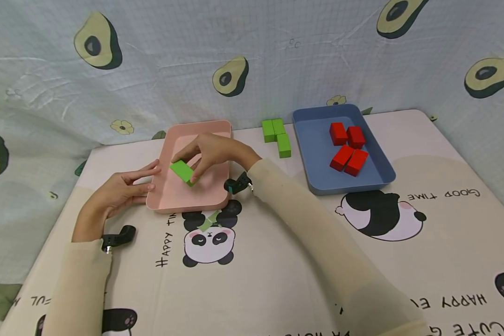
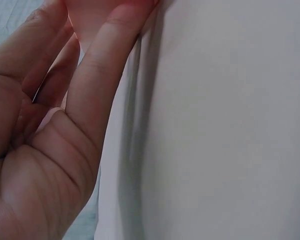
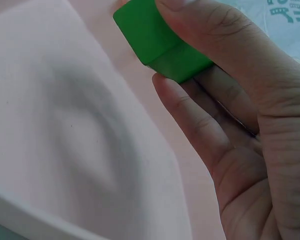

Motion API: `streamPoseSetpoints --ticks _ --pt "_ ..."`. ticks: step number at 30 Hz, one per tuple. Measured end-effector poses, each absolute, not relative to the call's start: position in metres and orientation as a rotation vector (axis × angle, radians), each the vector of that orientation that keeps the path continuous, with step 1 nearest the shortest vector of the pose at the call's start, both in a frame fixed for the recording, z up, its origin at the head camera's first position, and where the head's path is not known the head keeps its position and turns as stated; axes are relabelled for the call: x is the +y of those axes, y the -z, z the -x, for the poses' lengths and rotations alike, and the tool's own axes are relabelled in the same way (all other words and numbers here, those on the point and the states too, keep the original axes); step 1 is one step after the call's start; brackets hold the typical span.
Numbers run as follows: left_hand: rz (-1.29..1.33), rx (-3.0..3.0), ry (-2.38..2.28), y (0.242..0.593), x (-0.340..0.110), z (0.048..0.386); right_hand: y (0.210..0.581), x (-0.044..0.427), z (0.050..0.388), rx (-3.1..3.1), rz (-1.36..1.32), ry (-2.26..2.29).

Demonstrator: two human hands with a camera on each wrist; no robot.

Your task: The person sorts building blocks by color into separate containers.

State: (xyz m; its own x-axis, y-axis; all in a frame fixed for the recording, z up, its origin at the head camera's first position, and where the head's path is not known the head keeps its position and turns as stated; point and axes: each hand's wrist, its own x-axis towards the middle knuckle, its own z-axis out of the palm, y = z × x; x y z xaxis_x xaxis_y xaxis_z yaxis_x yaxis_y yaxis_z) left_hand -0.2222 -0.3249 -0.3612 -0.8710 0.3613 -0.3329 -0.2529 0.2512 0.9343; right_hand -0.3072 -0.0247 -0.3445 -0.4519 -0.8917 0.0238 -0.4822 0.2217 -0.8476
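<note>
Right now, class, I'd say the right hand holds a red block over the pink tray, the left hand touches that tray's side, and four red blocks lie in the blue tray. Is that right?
Not quite: the block in the right hand is green, not red, as the head view shows. The rest of the statement stands.

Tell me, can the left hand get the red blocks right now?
Probably not easily: the left hand is at the pink tray, and the right arm crosses the way to the red blocks.
</note>
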Motion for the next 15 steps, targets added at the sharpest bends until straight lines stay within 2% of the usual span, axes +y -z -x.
streamPoseSetpoints --ticks 15 --pt "-0.113 2.013 -1.686 0.3628 -0.3260 0.2232 0.3498 -0.0259 0.3091 1.967 1.291 1.118"
